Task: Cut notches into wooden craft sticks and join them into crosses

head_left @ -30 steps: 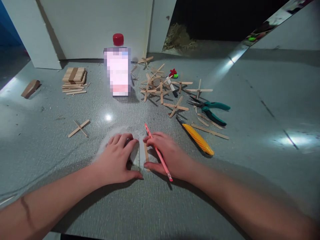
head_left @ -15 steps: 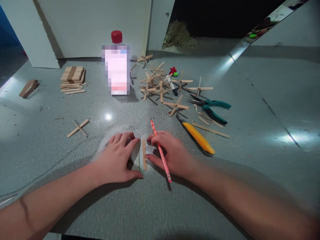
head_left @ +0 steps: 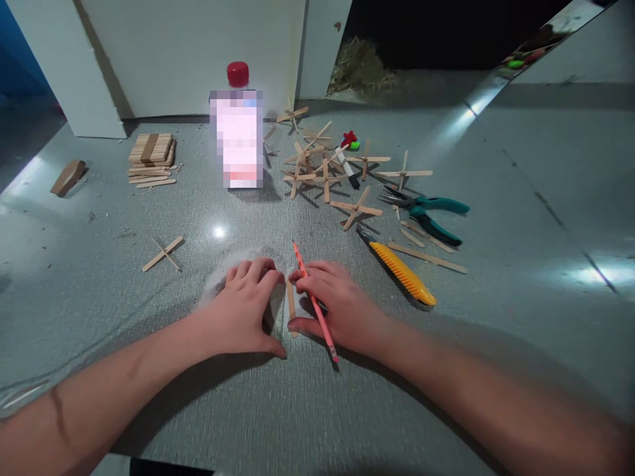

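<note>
My left hand (head_left: 245, 307) lies flat, fingers spread, pressing a clear ruler (head_left: 272, 305) onto the grey mat. My right hand (head_left: 337, 307) grips a pink pencil (head_left: 313, 299) that slants from upper left to lower right. Its fingertips and thumb also touch a wooden craft stick (head_left: 291, 305) lying upright between the two hands, against the ruler's edge. A whitish patch (head_left: 225, 274) on the mat shows around my left hand.
Several crossed-stick pieces (head_left: 325, 173) lie behind, beside a red-capped bottle (head_left: 238, 132), a marker (head_left: 346, 166), teal pliers (head_left: 426, 213) and a yellow cutter (head_left: 403, 273). A stick stack (head_left: 150, 151) and one cross (head_left: 163, 254) sit left. White walls stand behind.
The craft stick showed more fully half a second ago; my right hand has closed back over it and the pencil tip swung slightly left. My left hand stays on the ruler.
</note>
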Tool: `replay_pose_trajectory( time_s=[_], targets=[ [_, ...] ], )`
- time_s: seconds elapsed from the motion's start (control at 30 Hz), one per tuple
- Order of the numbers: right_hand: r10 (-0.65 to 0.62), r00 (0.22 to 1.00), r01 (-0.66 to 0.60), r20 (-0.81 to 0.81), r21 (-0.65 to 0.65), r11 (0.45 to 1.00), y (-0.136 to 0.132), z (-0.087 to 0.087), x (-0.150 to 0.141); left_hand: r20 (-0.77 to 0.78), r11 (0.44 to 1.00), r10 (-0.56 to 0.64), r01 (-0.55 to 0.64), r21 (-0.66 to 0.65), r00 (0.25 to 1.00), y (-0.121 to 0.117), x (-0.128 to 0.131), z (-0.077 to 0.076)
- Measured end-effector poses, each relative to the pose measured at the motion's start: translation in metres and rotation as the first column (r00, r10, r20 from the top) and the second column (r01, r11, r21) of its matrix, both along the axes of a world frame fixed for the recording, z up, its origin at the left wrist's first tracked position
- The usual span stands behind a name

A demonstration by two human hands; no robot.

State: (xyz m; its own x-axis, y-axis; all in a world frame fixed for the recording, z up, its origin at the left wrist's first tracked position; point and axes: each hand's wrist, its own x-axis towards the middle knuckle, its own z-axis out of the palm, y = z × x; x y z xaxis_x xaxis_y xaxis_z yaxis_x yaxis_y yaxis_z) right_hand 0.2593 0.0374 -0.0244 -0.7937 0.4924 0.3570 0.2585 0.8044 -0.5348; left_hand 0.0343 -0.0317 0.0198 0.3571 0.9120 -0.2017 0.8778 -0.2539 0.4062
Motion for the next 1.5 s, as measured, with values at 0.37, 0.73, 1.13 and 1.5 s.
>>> replay_pose_trajectory(
  time_s=[0.37, 0.73, 1.13, 1.5],
  targets=[
    [-0.012, 1.000, 0.012, -0.021, 0.015, 1.000, -0.002, 0.001, -0.001, 0.022, 1.000, 0.003, -0.003, -0.007, 1.000, -0.003, -0.002, -0.001],
    [-0.007, 1.000, 0.007, 0.006, -0.012, 1.000, 0.000, 0.002, -0.001, 0.067, 0.998, 0.047, -0.045, -0.033, 0.997, 0.001, -0.001, -0.002],
    [0.015, 1.000, -0.015, -0.007, -0.029, 0.999, 0.000, 0.002, 0.000, 0.204, 0.998, -0.062, 0.057, 0.034, 0.977, -0.003, -0.006, -0.009],
    [0.017, 1.000, -0.018, -0.015, -0.119, 0.993, 0.000, 0.002, 0.002, 0.163, 0.992, -0.064, 0.045, 0.116, 0.985, 0.000, -0.007, -0.011]
  ],
)
